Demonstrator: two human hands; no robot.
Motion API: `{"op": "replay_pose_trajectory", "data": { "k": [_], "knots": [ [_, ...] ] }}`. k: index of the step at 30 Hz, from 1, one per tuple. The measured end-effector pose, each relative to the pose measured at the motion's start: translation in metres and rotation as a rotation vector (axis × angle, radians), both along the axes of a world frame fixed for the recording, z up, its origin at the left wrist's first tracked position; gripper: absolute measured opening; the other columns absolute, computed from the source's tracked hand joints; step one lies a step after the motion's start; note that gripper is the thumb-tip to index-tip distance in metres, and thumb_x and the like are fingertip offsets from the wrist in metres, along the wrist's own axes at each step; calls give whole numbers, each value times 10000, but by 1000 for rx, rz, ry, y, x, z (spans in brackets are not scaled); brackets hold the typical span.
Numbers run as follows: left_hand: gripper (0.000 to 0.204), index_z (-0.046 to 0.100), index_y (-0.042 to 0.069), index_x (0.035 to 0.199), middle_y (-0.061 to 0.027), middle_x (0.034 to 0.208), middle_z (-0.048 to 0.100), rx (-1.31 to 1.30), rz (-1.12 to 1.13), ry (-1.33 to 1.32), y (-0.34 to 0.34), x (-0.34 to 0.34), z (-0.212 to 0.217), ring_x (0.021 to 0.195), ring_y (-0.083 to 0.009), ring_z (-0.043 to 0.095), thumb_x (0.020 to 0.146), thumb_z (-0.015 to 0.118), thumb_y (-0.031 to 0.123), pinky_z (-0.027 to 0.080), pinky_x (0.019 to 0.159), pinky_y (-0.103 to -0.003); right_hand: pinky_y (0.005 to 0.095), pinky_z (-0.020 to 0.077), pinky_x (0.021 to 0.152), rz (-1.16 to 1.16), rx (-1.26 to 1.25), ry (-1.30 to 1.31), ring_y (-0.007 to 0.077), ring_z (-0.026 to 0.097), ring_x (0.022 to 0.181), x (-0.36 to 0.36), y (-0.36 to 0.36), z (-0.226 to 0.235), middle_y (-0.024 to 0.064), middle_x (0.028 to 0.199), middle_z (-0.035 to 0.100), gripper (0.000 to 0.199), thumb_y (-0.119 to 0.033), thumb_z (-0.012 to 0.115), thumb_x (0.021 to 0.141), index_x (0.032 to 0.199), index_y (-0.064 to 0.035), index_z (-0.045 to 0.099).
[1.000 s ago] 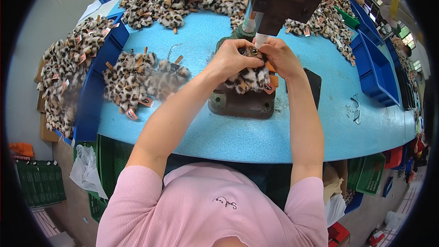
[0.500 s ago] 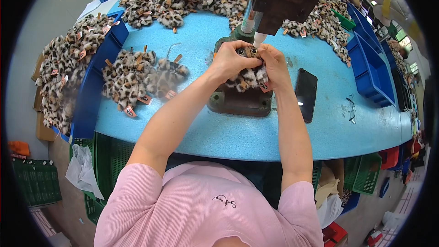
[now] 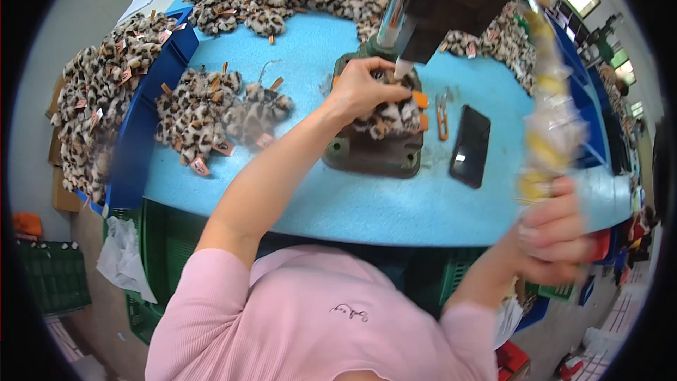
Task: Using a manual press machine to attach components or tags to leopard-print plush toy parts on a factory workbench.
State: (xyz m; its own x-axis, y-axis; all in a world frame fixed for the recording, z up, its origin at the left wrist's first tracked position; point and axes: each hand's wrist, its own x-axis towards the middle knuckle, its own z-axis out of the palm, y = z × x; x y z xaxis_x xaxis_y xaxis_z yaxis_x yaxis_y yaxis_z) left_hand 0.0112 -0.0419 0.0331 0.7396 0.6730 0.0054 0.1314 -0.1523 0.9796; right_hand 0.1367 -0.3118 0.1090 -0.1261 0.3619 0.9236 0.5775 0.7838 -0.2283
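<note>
Your left hand (image 3: 363,88) is pressed down over the leopard-print plush piece (image 3: 391,116) on the green press base (image 3: 374,152) on the tabletop (image 3: 367,204); it looks light, soft and squashy, so grip its fuzzy body, not the orange tags. Your right hand (image 3: 557,236) is clenched around a blurred yellow-and-clear bundle (image 3: 550,127).

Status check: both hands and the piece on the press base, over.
Left hand pressing leopard-print plush piece on press base. Right hand raised off table, gripping blurred yellow-white strip. Phone lies alongside.

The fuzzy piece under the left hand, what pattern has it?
Leopard spots, brown and black on cream fuzzy piece; head view.
</note>
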Motion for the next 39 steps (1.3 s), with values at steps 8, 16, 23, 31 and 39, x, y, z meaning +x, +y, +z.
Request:
{"op": "replay_pose_trajectory", "data": {
  "k": [8, 16, 23, 31, 39],
  "knots": [
    [320, 529, 1, 840, 27, 577, 412, -672, -66, -73, 23, -43, -8, 493, -80, 463, 801, 591, 313, 427, 425, -213, 279, 438, 714, -530, -513, 746, 161, 567, 817, -17, 82, -28, 80, 941, 593, 298, -249, 392, 872, 952, -13, 554],
    [194, 555, 11, 970, -73, 870, 616, -808, -452, -558, 10, -54, 13, 714, -131, 602, 786, 580, 67, 516, 563, -242, 187, 377, 485, -261, -936, 722, 39, 493, 557, -68, 119, -32, 27, 630, 569, 120, -95, 592, 754, 692, 6, 574],
    [136, 517, 25, 662, -25, 646, 575, -261, -270, -136, -11, -60, 15, 560, -59, 542, 704, 647, 28, 454, 463, -195, 219, 471, 599, 174, -1172, 1099, 92, 567, 692, -47, 121, -81, 28, 791, 593, 184, -190, 546, 820, 899, -28, 583],
    [162, 481, 75, 728, 6, 713, 548, -597, -363, -332, -4, -47, 1, 614, -69, 541, 670, 590, -31, 437, 482, -193, 192, 460, 594, 341, -915, 1253, 79, 564, 679, -29, 132, -82, 25, 777, 589, 62, -49, 585, 758, 805, -33, 548],
    [196, 532, 75, 958, -42, 882, 589, -935, -349, -480, 23, -30, -18, 737, -107, 588, 766, 571, 59, 518, 625, -275, 169, 404, 557, -220, -607, 961, 29, 495, 619, -23, 170, -95, -13, 682, 571, 48, -2, 609, 734, 760, 4, 569]
  ]
}}
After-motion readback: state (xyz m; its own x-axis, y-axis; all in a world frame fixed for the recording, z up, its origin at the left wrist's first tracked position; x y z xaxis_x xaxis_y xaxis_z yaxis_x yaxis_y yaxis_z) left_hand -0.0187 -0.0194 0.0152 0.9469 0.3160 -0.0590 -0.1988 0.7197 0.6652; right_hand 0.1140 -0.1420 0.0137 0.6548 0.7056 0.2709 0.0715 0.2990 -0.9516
